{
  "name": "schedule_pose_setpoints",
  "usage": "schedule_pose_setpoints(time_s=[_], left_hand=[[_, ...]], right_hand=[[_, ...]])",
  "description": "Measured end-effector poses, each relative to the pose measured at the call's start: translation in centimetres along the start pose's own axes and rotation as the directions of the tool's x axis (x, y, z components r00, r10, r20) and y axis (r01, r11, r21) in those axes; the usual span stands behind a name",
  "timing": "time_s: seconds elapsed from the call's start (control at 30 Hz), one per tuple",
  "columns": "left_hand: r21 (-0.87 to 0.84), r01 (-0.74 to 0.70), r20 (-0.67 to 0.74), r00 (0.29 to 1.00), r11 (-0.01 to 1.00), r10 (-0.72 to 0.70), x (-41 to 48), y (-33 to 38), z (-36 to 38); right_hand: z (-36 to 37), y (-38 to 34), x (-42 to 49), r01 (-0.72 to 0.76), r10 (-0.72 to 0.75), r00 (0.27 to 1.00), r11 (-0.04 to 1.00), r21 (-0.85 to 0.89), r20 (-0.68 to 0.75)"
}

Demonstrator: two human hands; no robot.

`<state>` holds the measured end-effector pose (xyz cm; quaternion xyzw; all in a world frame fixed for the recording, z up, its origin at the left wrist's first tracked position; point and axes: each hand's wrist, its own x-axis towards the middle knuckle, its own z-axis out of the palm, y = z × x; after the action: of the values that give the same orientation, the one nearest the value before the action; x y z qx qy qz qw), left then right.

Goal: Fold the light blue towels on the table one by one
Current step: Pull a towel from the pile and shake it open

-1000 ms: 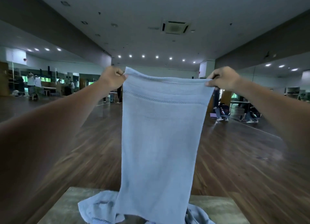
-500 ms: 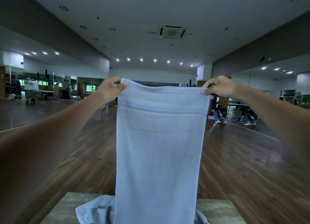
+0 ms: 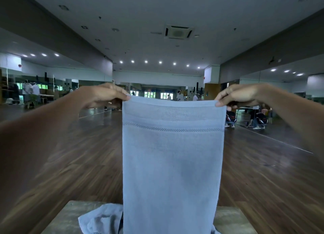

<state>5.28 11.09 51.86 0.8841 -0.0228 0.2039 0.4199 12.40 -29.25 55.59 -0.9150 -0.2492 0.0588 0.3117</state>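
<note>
A light blue towel (image 3: 172,163) hangs straight down in front of me, stretched flat by its top edge. My left hand (image 3: 103,95) pinches the top left corner and my right hand (image 3: 240,96) pinches the top right corner, both arms held out at about head height. The towel's lower end runs out of the bottom of the frame over the table (image 3: 64,216). A crumpled light blue towel (image 3: 101,219) lies on the table behind and left of the hanging one, partly hidden by it.
The table is a small grey-brown slab at the bottom of the frame, with dark wooden floor (image 3: 263,172) all around it. Mirrored walls line the hall, and people (image 3: 229,117) crouch far off on the right.
My hands have lowered a little and pulled further apart, drawing the top edge taut. The towel now hangs flatter and straighter than before.
</note>
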Motion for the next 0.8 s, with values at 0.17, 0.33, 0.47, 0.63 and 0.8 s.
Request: schedule_pose_setpoints(time_s=[0.17, 0.33, 0.47, 0.63, 0.8], left_hand=[[0.116, 0.121, 0.128, 0.982, 0.986, -0.136, 1.8, -2.5, -0.6], [0.258, 0.039, 0.079, 0.995, 0.965, -0.061, 1.3, -2.8, 2.2], [0.378, -0.034, -0.209, 0.971, 0.925, 0.121, 1.9, -4.5, 4.2], [0.325, -0.036, -0.399, 0.901, 0.945, 0.172, 1.8, -5.3, 4.5], [0.390, -0.010, -0.327, 0.933, 0.921, 0.149, -0.1, -7.7, 5.8]], right_hand=[[-0.1, 0.8, 1.2, -0.023, 0.022, 0.999, 1.000, 0.014, 0.034], [2.1, 2.6, 4.8, -0.023, 0.018, 0.982, 0.999, -0.028, -0.186], [3.8, 3.1, 6.9, 0.033, -0.053, 0.943, 0.997, -0.068, -0.327], [4.9, 2.6, 7.2, 0.134, -0.139, 0.873, 0.990, -0.045, -0.468], [7.7, 4.3, 6.9, 0.075, -0.121, 0.921, 0.988, -0.135, -0.370]])
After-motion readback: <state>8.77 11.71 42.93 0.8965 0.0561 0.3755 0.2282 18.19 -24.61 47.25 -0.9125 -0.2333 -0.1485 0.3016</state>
